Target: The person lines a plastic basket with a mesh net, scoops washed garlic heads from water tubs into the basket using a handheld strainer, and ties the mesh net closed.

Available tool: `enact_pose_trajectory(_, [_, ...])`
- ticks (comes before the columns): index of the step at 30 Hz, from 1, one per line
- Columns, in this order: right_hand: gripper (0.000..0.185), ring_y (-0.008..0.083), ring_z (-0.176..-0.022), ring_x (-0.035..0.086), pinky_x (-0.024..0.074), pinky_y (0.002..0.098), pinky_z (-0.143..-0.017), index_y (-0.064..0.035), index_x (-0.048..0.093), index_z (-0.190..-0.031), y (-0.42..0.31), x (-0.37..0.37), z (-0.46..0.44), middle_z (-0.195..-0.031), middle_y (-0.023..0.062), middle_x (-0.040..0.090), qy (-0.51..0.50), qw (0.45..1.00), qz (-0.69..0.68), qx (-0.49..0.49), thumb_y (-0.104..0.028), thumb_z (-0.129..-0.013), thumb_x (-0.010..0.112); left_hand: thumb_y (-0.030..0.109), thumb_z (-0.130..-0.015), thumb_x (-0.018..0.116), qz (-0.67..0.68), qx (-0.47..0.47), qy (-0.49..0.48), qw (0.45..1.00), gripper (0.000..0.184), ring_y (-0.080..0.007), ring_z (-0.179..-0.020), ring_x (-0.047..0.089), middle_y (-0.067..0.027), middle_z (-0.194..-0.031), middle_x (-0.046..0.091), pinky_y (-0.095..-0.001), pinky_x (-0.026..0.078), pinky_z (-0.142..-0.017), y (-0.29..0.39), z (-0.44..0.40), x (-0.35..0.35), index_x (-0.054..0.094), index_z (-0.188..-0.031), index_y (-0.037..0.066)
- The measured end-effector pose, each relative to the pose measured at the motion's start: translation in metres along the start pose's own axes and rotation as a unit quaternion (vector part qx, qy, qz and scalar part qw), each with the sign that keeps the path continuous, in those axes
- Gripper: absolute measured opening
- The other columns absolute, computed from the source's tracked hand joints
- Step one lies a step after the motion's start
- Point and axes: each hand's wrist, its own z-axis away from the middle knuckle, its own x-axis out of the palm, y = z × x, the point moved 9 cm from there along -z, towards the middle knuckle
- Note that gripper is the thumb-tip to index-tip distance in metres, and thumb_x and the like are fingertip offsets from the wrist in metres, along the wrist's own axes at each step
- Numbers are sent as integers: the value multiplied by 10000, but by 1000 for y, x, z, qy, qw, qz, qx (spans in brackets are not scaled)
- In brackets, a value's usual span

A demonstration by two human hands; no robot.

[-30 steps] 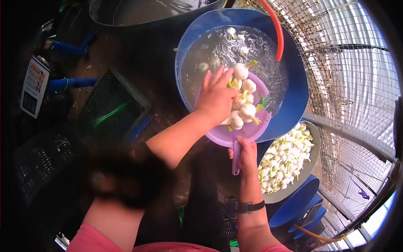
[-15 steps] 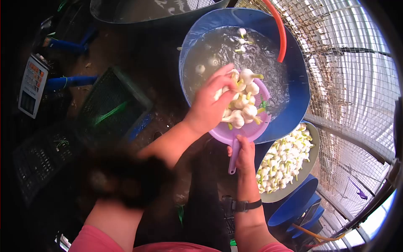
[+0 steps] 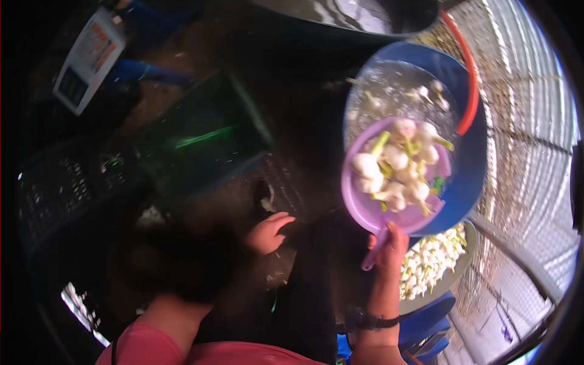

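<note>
My right hand (image 3: 391, 248) grips the handle of a purple strainer (image 3: 351, 193), held over the near side of a blue tub (image 3: 476, 164) of water. Several white garlic bulbs (image 3: 396, 157) with green stems are heaped in the strainer, and a few more float in the water behind it. Away from the strainer, my left hand (image 3: 267, 233) is low and to the left, fingers apart, with nothing in it. A dark blurred patch hides part of the left forearm.
A basin of garlic (image 3: 433, 264) stands at the lower right. The red hose (image 3: 468, 79) hangs over the tub. A green crate (image 3: 201, 140), a scale (image 3: 90, 59) and a black crate (image 3: 67, 176) are at the left. Another water tub (image 3: 340, 27) is at the top.
My left hand has left the garlic in the strainer and moved down and left, its fingers opening. The view has turned, so tub and strainer appear farther right. My right hand still holds the handle.
</note>
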Motion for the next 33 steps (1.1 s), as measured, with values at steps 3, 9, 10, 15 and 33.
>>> enact_pose_trajectory(3, [195, 185, -410, 504, 447, 273, -381, 60, 516, -933, -12, 47, 8, -637, 100, 554, -72, 997, 32, -11, -108, -833, 511, 32, -800, 554, 133, -110, 65, 983, 452, -278, -1104, 541, -148, -1258, 484, -352, 448, -917, -26, 3, -14, 493, -1246, 73])
enact_pose_trajectory(9, [221, 148, -446, 519, 445, 275, -431, 15, 539, -1009, 27, 179, 7, -659, 51, 569, -226, 956, 189, 4, -162, -877, 551, 7, -804, 533, 122, -182, 117, 969, 373, -255, -982, 589, -140, -1137, 555, -337, 480, -846, -66, 24, -40, 538, -1175, 34])
enact_pose_trajectory(10, [231, 154, -461, 531, 448, 285, -446, 15, 543, -1020, 44, 206, 2, -647, 34, 565, -244, 944, 223, -1, -172, -884, 552, -5, -800, 528, 127, -178, 127, 967, 374, -246, -966, 594, -139, -1118, 565, -330, 483, -839, -73, 28, -43, 543, -1173, 33])
enact_pose_trajectory(15, [770, 331, -602, 618, 490, 429, -512, -28, 207, -1415, 79, 338, 3, -772, 175, 627, -222, 696, 594, -338, -74, -745, 583, -67, -786, 499, 162, -178, 201, 949, 421, -190, -883, 601, -137, -1044, 592, -293, 494, -806, -125, 46, -35, 543, -1192, 37])
enact_pose_trajectory(33, [249, 219, -545, 519, 424, 310, -487, -18, 521, -941, -18, 102, -29, -674, 128, 547, -163, 941, -213, 208, -262, -894, 530, 294, -899, 561, 371, 55, 319, 871, 583, -229, -1207, 445, -186, -1313, 446, -331, 342, -1007, 100, -168, -152, 333, -1354, 8])
